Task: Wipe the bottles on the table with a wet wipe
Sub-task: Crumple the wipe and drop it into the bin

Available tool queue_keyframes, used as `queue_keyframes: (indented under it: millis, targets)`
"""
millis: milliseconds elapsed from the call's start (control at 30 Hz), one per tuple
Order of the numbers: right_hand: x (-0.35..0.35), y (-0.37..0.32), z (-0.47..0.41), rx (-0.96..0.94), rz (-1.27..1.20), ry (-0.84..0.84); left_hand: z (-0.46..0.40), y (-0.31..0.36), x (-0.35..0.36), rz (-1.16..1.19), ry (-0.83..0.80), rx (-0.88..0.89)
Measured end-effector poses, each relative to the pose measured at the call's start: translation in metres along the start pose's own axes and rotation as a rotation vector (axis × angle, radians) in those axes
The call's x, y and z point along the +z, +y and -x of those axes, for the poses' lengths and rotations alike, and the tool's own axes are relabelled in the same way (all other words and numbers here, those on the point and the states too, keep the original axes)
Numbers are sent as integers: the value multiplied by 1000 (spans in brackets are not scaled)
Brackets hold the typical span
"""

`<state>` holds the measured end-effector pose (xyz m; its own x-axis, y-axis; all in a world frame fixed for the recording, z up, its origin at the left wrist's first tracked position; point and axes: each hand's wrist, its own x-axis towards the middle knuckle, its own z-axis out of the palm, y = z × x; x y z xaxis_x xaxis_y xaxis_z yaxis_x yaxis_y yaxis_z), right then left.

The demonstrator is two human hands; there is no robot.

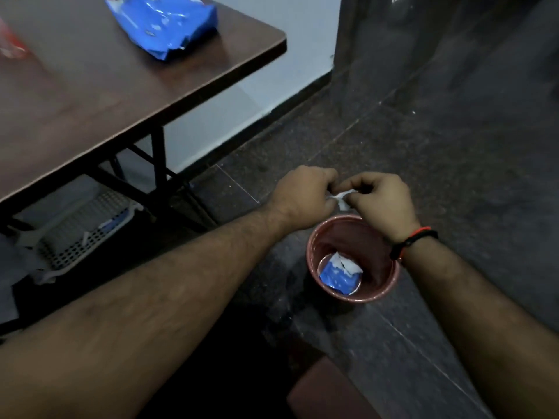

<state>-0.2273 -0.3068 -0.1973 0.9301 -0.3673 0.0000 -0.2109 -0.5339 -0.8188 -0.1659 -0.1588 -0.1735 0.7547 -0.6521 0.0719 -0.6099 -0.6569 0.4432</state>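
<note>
Both my hands are held out over a pink waste bin (314, 246) on the dark floor. My left hand (302, 196) and my right hand (382, 202) each pinch an end of a small crumpled white wet wipe (343, 198) between them, just above the bin's far rim. A blue and white wrapper (337, 275) lies at the bottom of the bin. A blue wet-wipe pack (165, 21) lies on the dark wooden table (90, 95) at the upper left. No bottle shows clearly; a blurred red thing (10, 43) sits at the table's left edge.
A grey perforated basket (81, 231) stands on the floor under the table, among the black table legs (158, 164). A white wall with a dark skirting runs behind. A brown stool seat (329, 394) is at the bottom middle.
</note>
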Motion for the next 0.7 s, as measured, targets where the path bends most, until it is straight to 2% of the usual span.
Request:
queue_keyframes:
  millis: [100,200,367,467,700]
  targets:
    - [13,40,5,147,-68,-24,-4,-6,40,-21,-150,12]
    - [29,79,12,239,-126,-35,-6,-15,80,-62,-370,19]
    - [58,141,23,372,-8,45,-3,-34,138,-179,-703,47]
    - [76,169,27,438,57,72,5,-44,164,-251,-782,60]
    - [100,206,30,521,177,45,9,-55,190,-397,-786,21]
